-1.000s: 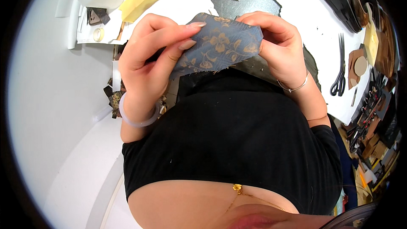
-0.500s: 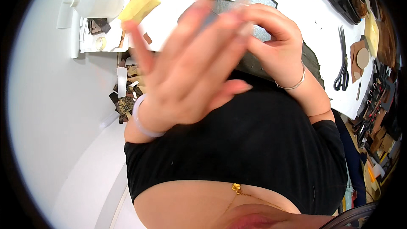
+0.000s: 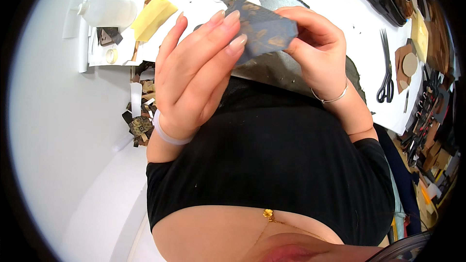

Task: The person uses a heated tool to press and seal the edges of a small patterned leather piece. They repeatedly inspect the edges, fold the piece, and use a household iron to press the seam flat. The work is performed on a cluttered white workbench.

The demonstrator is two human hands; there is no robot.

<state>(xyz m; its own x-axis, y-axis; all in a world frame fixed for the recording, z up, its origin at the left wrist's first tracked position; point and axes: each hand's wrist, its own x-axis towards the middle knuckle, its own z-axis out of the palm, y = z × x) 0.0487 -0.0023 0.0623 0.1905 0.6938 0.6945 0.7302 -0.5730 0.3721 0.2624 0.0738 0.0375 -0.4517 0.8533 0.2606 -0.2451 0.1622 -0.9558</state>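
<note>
A flat blue-grey piece with a golden-brown pattern point(image 3: 267, 31) is raised over the near edge of the table. Its right end is pinched between the thumb and bent fingers of my right hand point(image 3: 320, 43). My left hand point(image 3: 194, 73) is at the piece's left side, fingers stretched out and apart. Its fingertips overlap the piece; whether they touch it I cannot tell, and the left thumb is hidden. Beneath both hands lies a dark-rimmed grey board point(image 3: 286, 68) with a worn, shiny surface.
To the left on the white table point(image 3: 361, 43) are a translucent bottle point(image 3: 109, 11), a yellow block point(image 3: 154, 18) and a tape roll point(image 3: 111, 57). Black-handled scissors point(image 3: 386, 75) and a round beige disc point(image 3: 409, 64) lie at the right. Scraps point(image 3: 141, 126) fill the space below the table's left edge.
My left hand, blurred and across the piece before, has drawn back left and slowed, uncovering the patterned surface. My right hand keeps its pinch in nearly the same place.
</note>
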